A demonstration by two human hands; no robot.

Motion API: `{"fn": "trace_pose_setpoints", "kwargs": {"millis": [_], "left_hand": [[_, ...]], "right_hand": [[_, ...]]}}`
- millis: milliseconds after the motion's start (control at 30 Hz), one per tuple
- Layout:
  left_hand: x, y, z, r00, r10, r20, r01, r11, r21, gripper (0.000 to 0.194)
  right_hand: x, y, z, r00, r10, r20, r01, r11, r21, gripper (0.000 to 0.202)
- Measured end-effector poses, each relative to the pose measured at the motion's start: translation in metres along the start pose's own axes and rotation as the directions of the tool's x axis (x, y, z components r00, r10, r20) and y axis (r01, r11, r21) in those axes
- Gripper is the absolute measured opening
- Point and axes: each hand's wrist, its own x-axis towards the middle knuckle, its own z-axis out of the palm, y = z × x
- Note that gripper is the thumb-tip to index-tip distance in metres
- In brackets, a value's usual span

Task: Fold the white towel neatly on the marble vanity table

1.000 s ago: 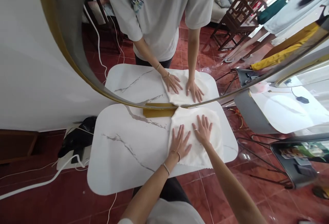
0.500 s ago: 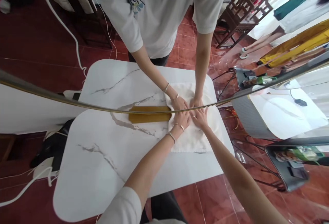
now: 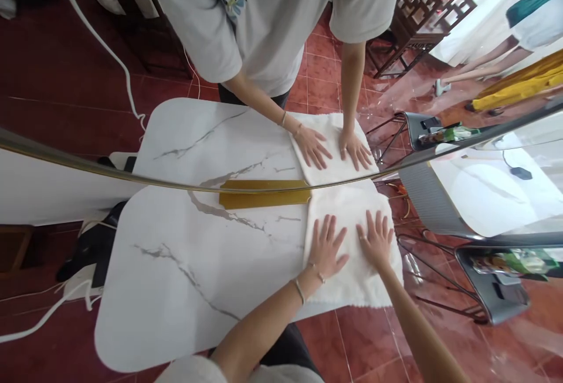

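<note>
A white, fleecy cloth (image 3: 352, 263) is spread over the right end of the white marbled table (image 3: 176, 289). My left hand (image 3: 326, 248) lies flat on the cloth's left part, fingers spread, with bracelets at the wrist. To its right, my right hand (image 3: 377, 239) also presses flat on the cloth, fingers apart and a ring on one finger. Neither hand grips anything. A flat gold strip (image 3: 264, 199) lies left of the cloth along the mirror's foot, its right end touching or close to the cloth's edge.
A large mirror (image 3: 211, 142) with a thin gold edge stands at the table's far side and reflects my arms and torso. On the right is a grey chair (image 3: 492, 289) holding a green-and-white package (image 3: 514, 263). Cables and a black bag (image 3: 90, 248) are at left.
Both hands have drawn back from the mirror toward me and moved apart, fingers now spread. The cloth's near edge has come closer to me, and it lies smoother.
</note>
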Motion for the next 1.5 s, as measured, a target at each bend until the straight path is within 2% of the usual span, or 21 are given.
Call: {"fn": "trace_pose_setpoints", "kwargs": {"millis": [100,167,200,267,433,500,567,700,800,933,1100,1233,1333,1400,1467,1500], "left_hand": [[-0.048,0.001,-0.014,0.999,0.042,0.030,-0.043,0.999,0.014,0.069],[-0.066,-0.001,-0.019,0.996,0.079,0.046,-0.080,0.997,0.018,0.069],[-0.069,-0.003,-0.020,0.995,0.087,0.049,-0.088,0.996,0.019,0.069],[-0.063,-0.007,-0.018,0.995,0.086,0.043,-0.087,0.996,0.023,0.070],[-0.014,-0.024,-0.008,0.998,0.057,0.015,-0.058,0.998,0.033,0.069],[-0.005,-0.030,-0.008,0.999,0.051,0.003,-0.051,0.998,0.036,0.067],[-0.012,-0.035,-0.012,0.999,0.052,-0.010,-0.052,0.998,0.044,0.067],[-0.059,-0.051,-0.035,0.997,0.071,-0.025,-0.069,0.995,0.067,0.067],[-0.104,-0.072,-0.062,0.998,0.050,-0.026,-0.047,0.995,0.091,0.066],[-0.162,-0.109,-0.102,0.997,-0.051,-0.051,0.060,0.982,0.181,0.065],[-0.232,-0.153,-0.151,0.974,-0.194,-0.116,0.219,0.934,0.283,0.063],[-0.284,-0.180,-0.181,0.946,-0.289,-0.147,0.322,0.890,0.322,0.064],[-0.310,-0.190,-0.195,0.939,-0.311,-0.145,0.341,0.886,0.314,0.067],[-0.315,-0.194,-0.200,0.929,-0.331,-0.164,0.365,0.893,0.262,0.063],[-0.309,-0.199,-0.203,0.885,-0.405,-0.230,0.445,0.881,0.161,0.047],[-0.303,-0.201,-0.203,0.838,-0.463,-0.290,0.508,0.856,0.102,0.039]], "right_hand": [[-0.071,-0.007,0.001,0.999,-0.049,0.003,0.049,0.999,0.011,0.066],[-0.097,-0.011,0.002,0.999,-0.040,-0.013,0.040,0.999,-0.001,0.068],[-0.101,-0.013,0.003,0.999,-0.036,-0.019,0.036,0.999,-0.006,0.068],[-0.090,-0.016,0.003,0.999,-0.045,-0.018,0.045,0.999,-0.007,0.068],[-0.028,-0.027,-0.003,1.000,-0.002,0.007,0.002,1.000,0.021,0.065],[-0.022,-0.037,-0.004,0.999,0.037,0.004,-0.037,0.999,0.036,0.064],[-0.033,-0.049,-0.003,0.998,0.063,-0.004,-0.063,0.997,0.047,0.065],[-0.078,-0.082,0.001,0.998,0.060,-0.019,-0.059,0.997,0.053,0.067],[-0.103,-0.119,0.003,1.000,-0.014,-0.021,0.015,0.999,0.049,0.067],[-0.120,-0.190,-0.001,0.987,-0.157,-0.042,0.160,0.985,0.073,0.066],[-0.143,-0.289,-0.007,0.945,-0.321,-0.064,0.327,0.931,0.162,0.065],[-0.162,-0.350,-0.010,0.909,-0.413,-0.063,0.415,0.876,0.247,0.065],[-0.171,-0.373,-0.013,0.890,-0.451,-0.062,0.448,0.843,0.298,0.061],[-0.173,-0.377,-0.016,0.899,-0.431,-0.073,0.430,0.841,0.328,0.054],[-0.173,-0.373,-0.020,0.926,-0.371,-0.074,0.371,0.854,0.364,0.048],[-0.173,-0.369,-0.021,0.941,-0.333,-0.066,0.332,0.862,0.383,0.046]]}}
